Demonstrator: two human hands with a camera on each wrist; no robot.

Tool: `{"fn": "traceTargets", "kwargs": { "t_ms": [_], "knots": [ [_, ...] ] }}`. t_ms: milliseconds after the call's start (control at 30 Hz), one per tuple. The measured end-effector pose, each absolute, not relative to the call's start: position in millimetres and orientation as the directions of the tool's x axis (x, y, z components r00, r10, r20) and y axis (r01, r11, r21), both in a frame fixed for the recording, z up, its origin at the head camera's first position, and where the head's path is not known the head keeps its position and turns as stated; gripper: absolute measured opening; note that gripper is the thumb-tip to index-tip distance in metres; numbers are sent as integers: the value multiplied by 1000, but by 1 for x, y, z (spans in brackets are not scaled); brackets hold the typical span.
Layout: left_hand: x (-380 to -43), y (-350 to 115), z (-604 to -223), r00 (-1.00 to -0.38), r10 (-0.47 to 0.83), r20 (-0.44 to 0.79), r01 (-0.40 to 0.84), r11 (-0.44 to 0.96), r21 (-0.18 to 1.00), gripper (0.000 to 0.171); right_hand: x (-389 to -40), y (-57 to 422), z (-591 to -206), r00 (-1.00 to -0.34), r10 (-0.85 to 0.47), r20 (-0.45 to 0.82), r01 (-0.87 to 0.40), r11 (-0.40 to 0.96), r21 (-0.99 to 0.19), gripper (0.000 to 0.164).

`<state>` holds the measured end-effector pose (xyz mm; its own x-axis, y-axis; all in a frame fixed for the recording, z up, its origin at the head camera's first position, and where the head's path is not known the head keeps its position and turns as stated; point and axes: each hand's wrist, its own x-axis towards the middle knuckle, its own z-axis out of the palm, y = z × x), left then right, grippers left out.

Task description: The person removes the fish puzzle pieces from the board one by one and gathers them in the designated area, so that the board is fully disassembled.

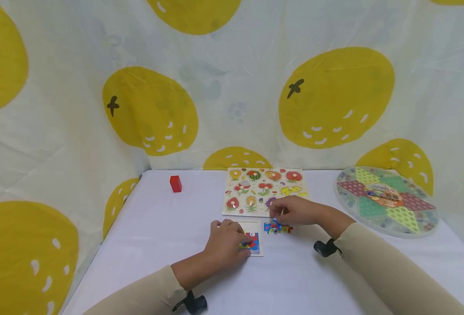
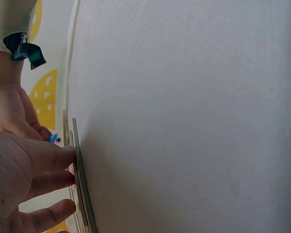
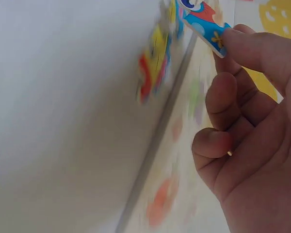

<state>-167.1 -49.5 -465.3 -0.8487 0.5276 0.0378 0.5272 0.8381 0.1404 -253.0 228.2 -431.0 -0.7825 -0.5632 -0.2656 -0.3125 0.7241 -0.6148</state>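
My left hand rests on a small framed jigsaw puzzle, its fingertips touching the board. Red and blue picture parts show inside the pale frame, partly covered by the fingers. From the side, the left wrist view shows that hand's thumb and fingers pressed against the thin board. My right hand pinches a blue puzzle piece with part of an eye and an orange flower on it. Below that hand, loose colourful puzzle pieces lie beside the frame's right side; they are blurred in the right wrist view.
Behind the hands lies a fruit peg board. A round game board with coloured triangles sits at the right. At the back left stands a red block. A fruit-patterned curtain hangs behind the white table.
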Motion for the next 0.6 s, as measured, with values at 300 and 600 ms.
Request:
{"fn": "traceTargets", "kwargs": {
  "t_ms": [300,600],
  "knots": [
    [-168,-48,-464,-858,513,22,508,843,175,40,-249,267,-430,-791,-522,-319,-257,757,-601,14],
    [-171,-48,-467,-854,518,52,518,837,178,39,-243,274,-432,-795,-494,-352,-208,767,-607,13]
  ]
}}
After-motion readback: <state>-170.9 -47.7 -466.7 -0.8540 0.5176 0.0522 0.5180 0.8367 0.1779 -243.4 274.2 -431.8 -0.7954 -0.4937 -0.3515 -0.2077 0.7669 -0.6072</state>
